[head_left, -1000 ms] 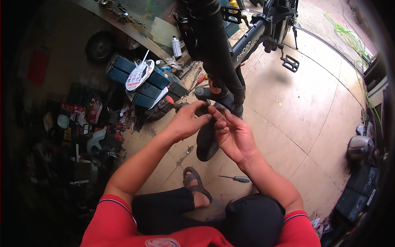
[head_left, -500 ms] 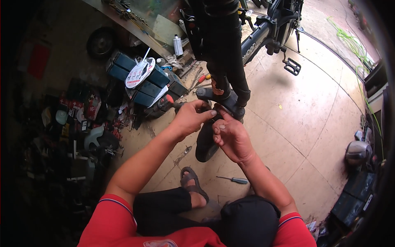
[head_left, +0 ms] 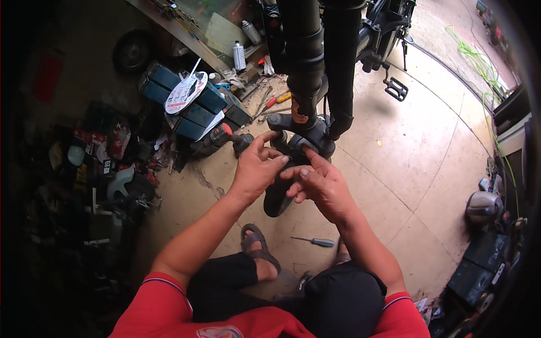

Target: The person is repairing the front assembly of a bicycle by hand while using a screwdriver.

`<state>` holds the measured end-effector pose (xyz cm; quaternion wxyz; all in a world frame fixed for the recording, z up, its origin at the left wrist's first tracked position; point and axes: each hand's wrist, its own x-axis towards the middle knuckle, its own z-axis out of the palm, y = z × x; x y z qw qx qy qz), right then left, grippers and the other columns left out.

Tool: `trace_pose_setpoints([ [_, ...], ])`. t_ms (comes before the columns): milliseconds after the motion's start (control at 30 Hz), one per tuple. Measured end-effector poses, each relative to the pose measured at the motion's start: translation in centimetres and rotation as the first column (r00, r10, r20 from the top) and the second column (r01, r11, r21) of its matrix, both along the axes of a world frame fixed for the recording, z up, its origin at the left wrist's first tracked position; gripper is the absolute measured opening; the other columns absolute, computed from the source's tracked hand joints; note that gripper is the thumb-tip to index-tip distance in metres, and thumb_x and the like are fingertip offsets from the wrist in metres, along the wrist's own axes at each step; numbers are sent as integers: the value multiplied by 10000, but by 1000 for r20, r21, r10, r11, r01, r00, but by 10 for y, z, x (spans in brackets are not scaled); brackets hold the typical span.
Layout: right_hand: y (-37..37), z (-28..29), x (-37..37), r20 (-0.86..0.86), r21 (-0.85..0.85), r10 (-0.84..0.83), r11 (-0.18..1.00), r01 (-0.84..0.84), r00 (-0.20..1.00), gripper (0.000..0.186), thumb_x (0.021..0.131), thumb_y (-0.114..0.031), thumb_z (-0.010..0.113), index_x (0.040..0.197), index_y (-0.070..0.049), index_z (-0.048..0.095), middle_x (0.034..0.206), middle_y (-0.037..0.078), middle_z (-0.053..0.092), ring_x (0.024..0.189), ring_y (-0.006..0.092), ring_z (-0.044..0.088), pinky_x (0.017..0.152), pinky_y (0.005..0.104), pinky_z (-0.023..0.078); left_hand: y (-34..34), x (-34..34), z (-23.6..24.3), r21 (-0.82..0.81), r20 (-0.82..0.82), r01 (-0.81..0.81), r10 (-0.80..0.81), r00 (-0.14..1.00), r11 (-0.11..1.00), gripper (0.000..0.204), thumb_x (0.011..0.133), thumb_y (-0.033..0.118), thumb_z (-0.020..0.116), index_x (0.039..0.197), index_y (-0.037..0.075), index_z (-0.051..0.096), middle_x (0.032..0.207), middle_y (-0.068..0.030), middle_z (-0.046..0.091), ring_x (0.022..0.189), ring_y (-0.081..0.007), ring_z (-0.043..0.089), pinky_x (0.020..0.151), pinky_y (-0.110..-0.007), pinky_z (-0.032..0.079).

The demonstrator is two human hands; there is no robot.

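Note:
The front fork [head_left: 304, 107] of a black bike or electric bike stands in front of me, with its front wheel and mudguard [head_left: 276, 197] below. My left hand [head_left: 252, 173] is at the left side of the fork crown [head_left: 287, 121]. Its index finger reaches up to the crown, while thumb and another finger close together; whatever may be between them is too small to see. My right hand [head_left: 324, 188] is close beside it, index finger stretched up against the underside of the crown and the other fingers loosely apart. Both hands partly hide the mudguard top.
A screwdriver [head_left: 315, 241] lies on the tiled floor near my feet. Left of the fork are a power tool [head_left: 211, 141], stacked batteries [head_left: 197, 125] and a spray can [head_left: 239, 56]. A pedal [head_left: 396, 89] sticks out at the right. More batteries [head_left: 479, 265] stand far right.
The fork has turned or shifted rightward in view, showing more of the crown. My hands have drawn slightly apart, the left index finger now stretched up and the right fingers more spread.

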<state>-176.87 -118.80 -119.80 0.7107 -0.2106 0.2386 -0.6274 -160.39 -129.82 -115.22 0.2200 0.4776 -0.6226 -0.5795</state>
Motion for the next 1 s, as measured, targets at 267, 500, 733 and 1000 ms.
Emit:
trace_pose_setpoints([
  [267, 12, -17, 11, -750, -329, -477, 870, 367, 458, 333, 953, -48, 678, 1283, -8, 674, 932, 126, 745, 744, 194, 714, 653, 310, 555, -6, 17, -1, -532, 362, 345, -161, 918, 773, 263, 888, 124, 799, 1108, 39, 682, 983, -94, 709, 726, -156, 658, 623, -268, 503],
  [500, 5, -10, 3, -684, -712, -720, 625, 319, -117, 277, 794, -24, 813, 1053, -60, 721, 850, 105, 706, 727, 287, 693, 635, 354, 553, -36, 12, 19, -606, 781, 794, -147, 607, 57, 201, 855, 206, 762, 889, 102, 593, 784, -62, 565, 723, -281, 649, 588, -406, 492],
  [733, -4, -14, -15, -665, -722, -694, 502, 476, -278, 900, 717, -269, 940, 1423, 10, 458, 1421, 250, 517, 1259, 401, 559, 1057, 465, 472, -38, 7, 19, -418, 885, 907, -203, 419, 51, 285, 895, 306, 746, 833, 79, 587, 766, -81, 610, 693, -303, 663, 576, -416, 508],
  [1000, -21, -33, -12, -783, -556, -622, 682, 476, -24, 996, 754, -301, 920, 1511, 48, 374, 1395, 273, 553, 1248, 423, 594, 1028, 441, 504, -45, 6, 5, -551, 809, 832, -198, 553, 72, 389, 894, 406, 755, 752, 86, 587, 713, -84, 612, 607, -321, 648, 538, -422, 510],
])
